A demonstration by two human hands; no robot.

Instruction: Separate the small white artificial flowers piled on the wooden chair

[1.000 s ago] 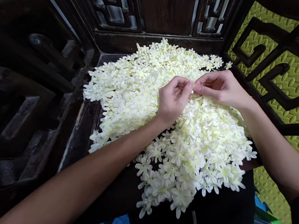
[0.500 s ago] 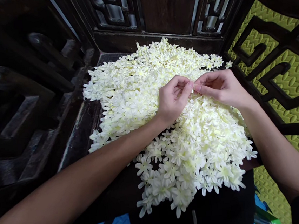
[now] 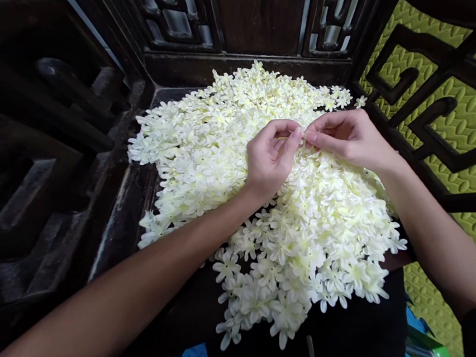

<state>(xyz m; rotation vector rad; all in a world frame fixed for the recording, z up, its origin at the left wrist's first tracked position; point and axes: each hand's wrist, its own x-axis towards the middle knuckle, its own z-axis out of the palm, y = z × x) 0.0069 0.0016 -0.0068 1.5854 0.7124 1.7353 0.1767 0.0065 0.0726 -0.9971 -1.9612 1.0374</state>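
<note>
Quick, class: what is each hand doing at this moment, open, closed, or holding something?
Left hand: fingers pinched together over the pile of white flowers; what they grip is too small to tell.
Right hand: pinched against the left fingertips, same unclear small thing.

The left hand (image 3: 270, 161) and the right hand (image 3: 349, 137) are sliding a tiny bit toward nine o'clock and up toward twelve. The big pile of small white cloth flowers (image 3: 265, 198) is drifting the same way.

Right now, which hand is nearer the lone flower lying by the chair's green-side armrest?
Right. The right hand sits just below and left of that lone flower; the left hand is farther left across the flower pile.
</note>
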